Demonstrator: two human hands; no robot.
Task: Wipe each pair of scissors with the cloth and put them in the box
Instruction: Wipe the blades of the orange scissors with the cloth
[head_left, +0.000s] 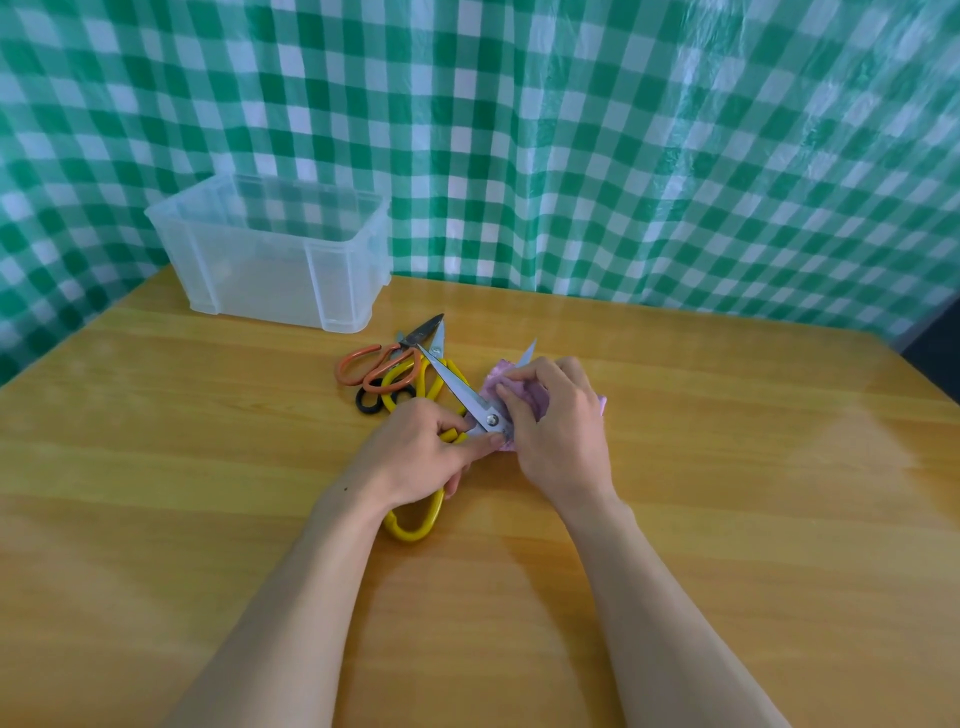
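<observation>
Hand-held yellow scissors (464, 396), cloth (493, 375); scissor pile (382, 370) before box (270, 275)

Yellow scissors (451, 381), blade probably in pink cloth (497, 375)

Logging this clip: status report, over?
Left hand grips yellow-handled scissors, blades apart. Right hand pinches pink cloth round one blade. Other scissors piled ahead; clear box looks empty.
</observation>
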